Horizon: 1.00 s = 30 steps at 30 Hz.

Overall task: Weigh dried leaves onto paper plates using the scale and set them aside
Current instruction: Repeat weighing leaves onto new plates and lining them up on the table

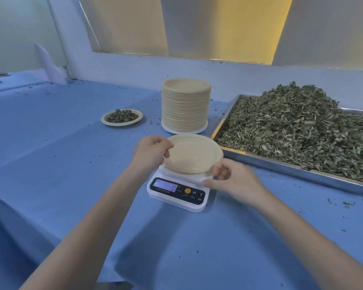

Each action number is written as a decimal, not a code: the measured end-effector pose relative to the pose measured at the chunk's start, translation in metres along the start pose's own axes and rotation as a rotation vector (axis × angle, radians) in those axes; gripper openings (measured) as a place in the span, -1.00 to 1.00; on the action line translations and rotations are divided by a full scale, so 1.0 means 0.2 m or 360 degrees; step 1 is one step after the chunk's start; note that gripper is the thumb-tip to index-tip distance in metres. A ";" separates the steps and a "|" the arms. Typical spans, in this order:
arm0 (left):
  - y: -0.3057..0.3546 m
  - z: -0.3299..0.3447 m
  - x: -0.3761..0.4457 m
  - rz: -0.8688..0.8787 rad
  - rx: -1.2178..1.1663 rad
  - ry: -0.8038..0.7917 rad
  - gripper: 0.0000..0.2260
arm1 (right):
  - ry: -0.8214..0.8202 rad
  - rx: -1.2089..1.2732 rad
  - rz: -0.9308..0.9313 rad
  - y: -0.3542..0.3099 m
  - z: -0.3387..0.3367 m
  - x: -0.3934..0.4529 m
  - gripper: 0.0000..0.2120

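Head view: both hands pinch an empty paper plate (194, 155) by its rim, left hand (150, 152) at the far-left edge, right hand (232, 181) at the near-right, over the scale (177, 190). It looks not quite seated; lower it level and centred, let go, then zero the display before adding dried leaves (298, 130) from the tray (281, 167)

Plate stack (186, 105) and leaf tray (298, 164) crowd the scale (178, 191); left lies open.
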<state>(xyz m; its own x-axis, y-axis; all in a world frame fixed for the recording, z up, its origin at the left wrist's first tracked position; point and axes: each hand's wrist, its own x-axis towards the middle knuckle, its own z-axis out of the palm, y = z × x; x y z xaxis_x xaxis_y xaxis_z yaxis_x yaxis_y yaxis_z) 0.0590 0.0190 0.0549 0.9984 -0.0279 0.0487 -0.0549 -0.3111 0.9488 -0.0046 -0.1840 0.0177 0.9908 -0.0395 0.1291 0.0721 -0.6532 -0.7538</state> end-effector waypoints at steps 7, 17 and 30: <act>-0.01 0.04 0.04 0.0017 -0.0072 0.0082 -0.92 | 0.0189 0.0103 0.0007 -0.03 -0.03 0.07 -0.82; 0.34 0.67 0.22 0.0262 0.0256 -0.0298 -0.84 | 0.0407 -0.0043 0.0233 0.08 -0.35 0.30 -0.82; 0.34 1.15 0.41 -0.0027 0.0652 -0.0588 -0.60 | 0.0075 -0.0883 0.0493 0.32 -0.57 0.49 -0.31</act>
<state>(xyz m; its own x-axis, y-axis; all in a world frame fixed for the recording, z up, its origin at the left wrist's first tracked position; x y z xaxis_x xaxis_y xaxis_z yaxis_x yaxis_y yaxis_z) 0.1341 -0.2236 0.0521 0.9328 -0.3286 -0.1484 -0.1127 -0.6567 0.7456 0.0833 -0.3162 0.0548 0.9493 -0.3144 -0.0038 -0.2994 -0.9001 -0.3165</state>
